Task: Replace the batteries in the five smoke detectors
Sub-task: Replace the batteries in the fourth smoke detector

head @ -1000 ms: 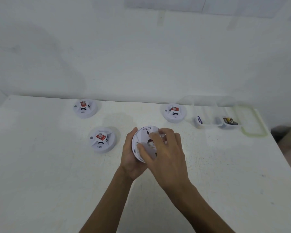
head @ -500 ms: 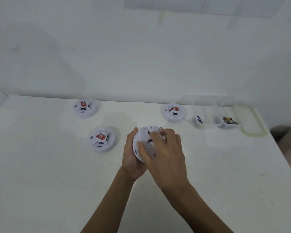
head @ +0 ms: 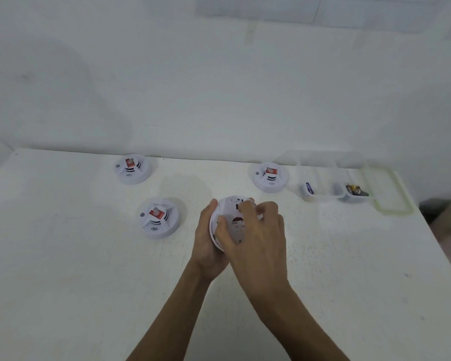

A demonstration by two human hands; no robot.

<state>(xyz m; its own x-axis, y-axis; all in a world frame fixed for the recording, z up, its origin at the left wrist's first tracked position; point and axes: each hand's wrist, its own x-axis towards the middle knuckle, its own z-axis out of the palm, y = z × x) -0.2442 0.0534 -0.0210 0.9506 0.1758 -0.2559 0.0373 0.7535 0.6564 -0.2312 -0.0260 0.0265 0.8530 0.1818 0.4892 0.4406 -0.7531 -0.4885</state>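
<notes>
I hold a white round smoke detector (head: 232, 220) over the middle of the table, its back side turned up toward me. My left hand (head: 207, 243) cups it from the left and below. My right hand (head: 255, 235) lies over its back, fingers curled on the rim and thumb at its left edge, covering much of it. Three more white detectors with red labels sit face up: one at the back left (head: 132, 169), one front left (head: 158, 218), one at the back right (head: 270, 177).
A clear plastic container (head: 331, 178) with compartments stands at the back right, holding a blue-labelled battery (head: 307, 189) and dark batteries (head: 356, 190). Its green-rimmed lid (head: 393, 194) lies beside it. The white table (head: 63, 256) ends at a wall behind and an edge on the right.
My right hand's fingers have shifted slightly over the detector's back, the thumb moving along its left edge. The detector sits in nearly the same spot; nothing else moved.
</notes>
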